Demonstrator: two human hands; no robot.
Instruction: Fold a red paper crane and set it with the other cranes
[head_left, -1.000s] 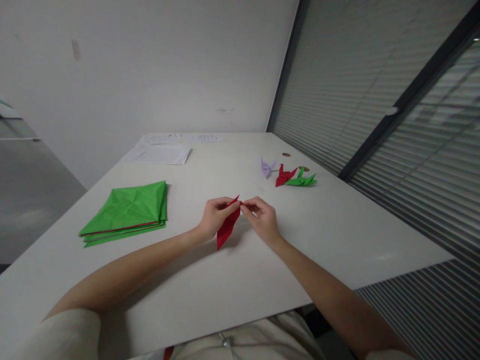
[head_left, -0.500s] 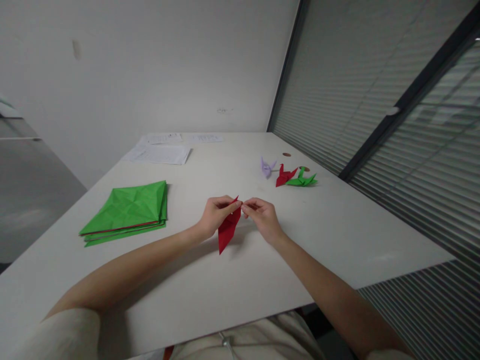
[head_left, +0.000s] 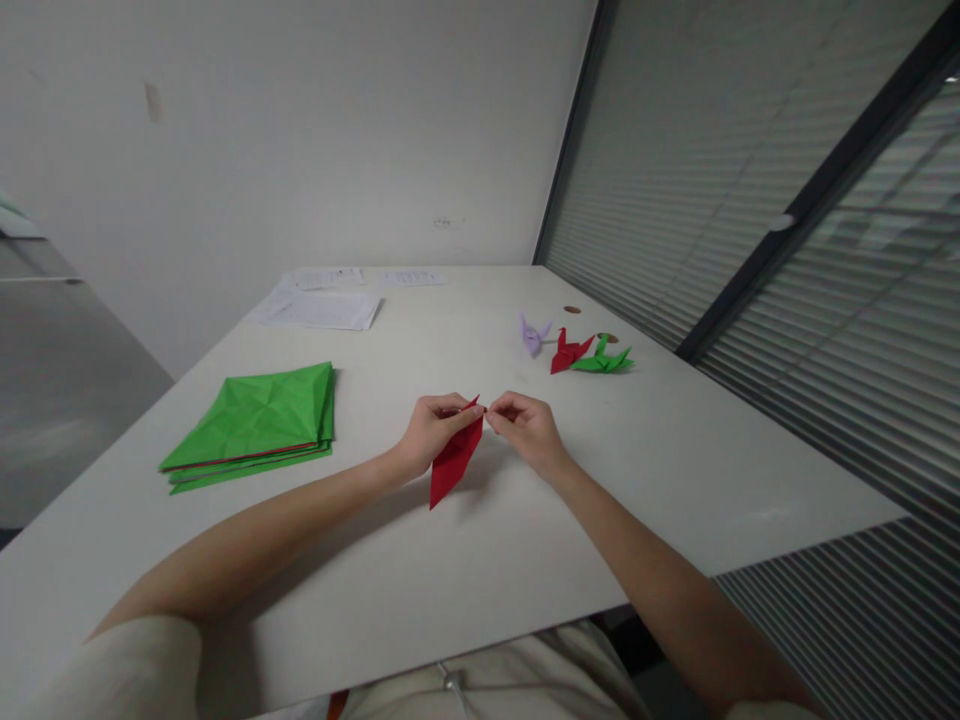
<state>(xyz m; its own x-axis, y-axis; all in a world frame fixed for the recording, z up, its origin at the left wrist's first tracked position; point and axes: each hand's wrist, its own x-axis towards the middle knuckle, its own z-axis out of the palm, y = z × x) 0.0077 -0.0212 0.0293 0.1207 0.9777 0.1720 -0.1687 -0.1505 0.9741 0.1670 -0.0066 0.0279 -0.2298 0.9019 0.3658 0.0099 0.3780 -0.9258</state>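
A piece of folded red origami paper [head_left: 454,466] is held just above the table, its long point hanging down towards me. My left hand [head_left: 436,428] is closed on it, thumb on the near side and fingers behind. At the paper's right end, my right hand [head_left: 526,428] pinches a small tip between thumb and fingertips. The tip itself is mostly covered by the fingers.
On the left of the white table [head_left: 420,600] lies a stack of creased green paper [head_left: 262,415] with red edges showing. Back right stand a purple crane [head_left: 532,336], a red crane [head_left: 570,352] and a green crane [head_left: 604,358]. Printed sheets [head_left: 322,308] lie at the far left.
The red paper has tilted slightly, its lower point swinging a little to the left. Both hands keep their pinch in nearly the same place.
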